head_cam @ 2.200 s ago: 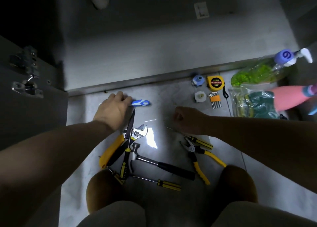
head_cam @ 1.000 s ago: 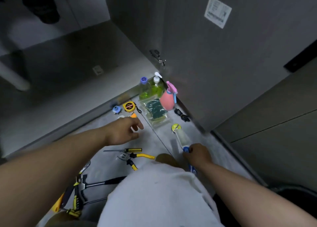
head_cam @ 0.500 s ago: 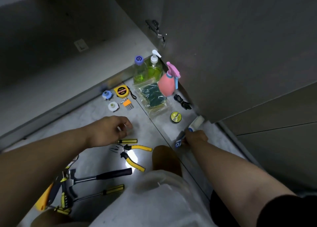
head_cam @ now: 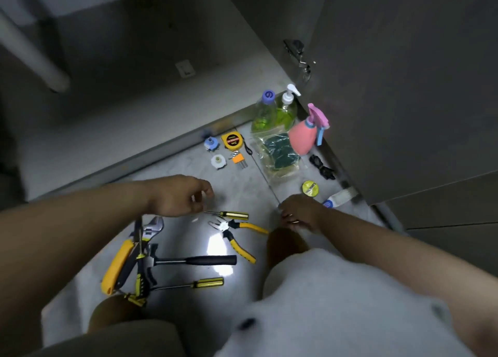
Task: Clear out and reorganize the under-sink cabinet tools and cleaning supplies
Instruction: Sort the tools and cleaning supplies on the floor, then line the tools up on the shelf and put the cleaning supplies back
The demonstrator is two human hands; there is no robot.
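The left hand hovers low over the floor, fingers loosely bent and blurred, grasping nothing. Just under its fingertips lies a small yellow-handled screwdriver, with pliers a little nearer the person. By its wrist a wrench, a hammer and a longer screwdriver lie together.

The right hand is released too, fingers slack and pointing down near the floor. Just beyond its knuckles lie a white tube with a blue end and a round yellow-green tin.

Further ahead of both hands stand the green bottles and a pink spray bottle against the cabinet door, beside a bag of sponges and a tape measure.
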